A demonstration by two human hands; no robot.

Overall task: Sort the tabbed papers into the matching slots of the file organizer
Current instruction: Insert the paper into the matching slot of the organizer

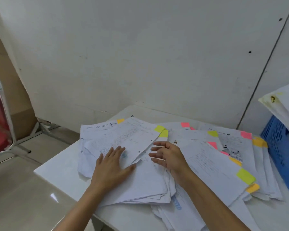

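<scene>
Tabbed papers (207, 164) are lying in loose, overlapping heaps on the bench (57, 165), just left of the blue file organizer (280, 147), w/ the nearest sheets running up to its wall. Yellow, pink & orange tabs are sticking out along the edges. Left hand (112, 164) is pressing flat, fingers straight, on the heap furthest from the organizer, gripping nothing. Right hand (167, 155) is hanging nearer the organizer, fingers loosely spread & empty; can't tell if it's brushing the paper. Sheets are prob. going to handle light, floppy & slippery, sliding over each other; some are looking creased. Best hold imo: pinching one sheet at a free corner near its tab, other hand pinning the heap so the rest isn't dragging along.
</scene>
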